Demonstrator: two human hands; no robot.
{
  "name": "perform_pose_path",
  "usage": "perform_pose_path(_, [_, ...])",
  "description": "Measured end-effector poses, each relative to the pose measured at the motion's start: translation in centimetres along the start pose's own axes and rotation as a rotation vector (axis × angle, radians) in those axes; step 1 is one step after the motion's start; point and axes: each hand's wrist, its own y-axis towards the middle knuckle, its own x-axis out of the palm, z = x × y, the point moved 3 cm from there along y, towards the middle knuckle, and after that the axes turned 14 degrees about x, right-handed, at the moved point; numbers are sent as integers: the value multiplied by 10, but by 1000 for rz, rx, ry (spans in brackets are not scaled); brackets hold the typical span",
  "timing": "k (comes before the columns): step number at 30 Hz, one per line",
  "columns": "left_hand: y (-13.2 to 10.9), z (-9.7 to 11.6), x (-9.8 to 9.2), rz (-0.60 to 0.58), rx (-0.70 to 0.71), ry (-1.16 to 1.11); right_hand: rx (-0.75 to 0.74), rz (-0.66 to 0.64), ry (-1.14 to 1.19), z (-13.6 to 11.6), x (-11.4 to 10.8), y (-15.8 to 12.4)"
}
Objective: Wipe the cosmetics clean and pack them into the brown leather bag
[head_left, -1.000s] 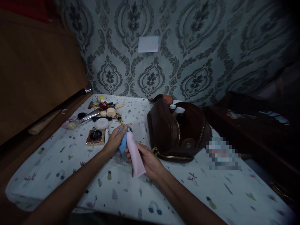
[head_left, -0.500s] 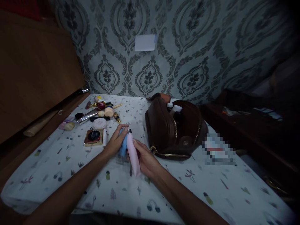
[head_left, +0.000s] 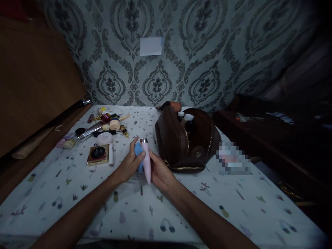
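Observation:
In the middle of the head view, a pale pink cosmetic tube (head_left: 146,162) with a silver cap stands upright between my hands, its flat crimped end pointing down. My right hand (head_left: 161,172) is closed round its right side. My left hand (head_left: 131,164) presses a crumpled blue cloth (head_left: 139,152) against the tube's left side, the thumb near the cap. Part of the cloth is hidden behind the fingers. Just right of my hands stands a brown leather bag (head_left: 171,138), unzipped, with white-capped bottles (head_left: 188,118) inside.
Left of my hands lie a gold compact (head_left: 98,155), a white stick (head_left: 111,155), a round pale case (head_left: 104,138) and a heap of cosmetics with a silver tube (head_left: 89,132). A blurred-out item (head_left: 233,158) lies right of the bag. Behind rises a patterned wall (head_left: 176,76).
The view has shifted slightly, so the table things sit further left. The tube has turned in my hands, and the blue cloth now bunches closer against it.

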Motion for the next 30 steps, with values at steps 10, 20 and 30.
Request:
perform_pose_path(10, [1, 6, -9, 255, 51, 131, 37, -10, -59, 1, 7, -4])
perform_pose_path(20, [3, 12, -7, 223, 259, 346, -33, -31, -57, 4, 6, -6])
perform_pose_path(30, [-3, 14, 5, -34, 383, 434, 41, -42, 87, 1, -2, 6])
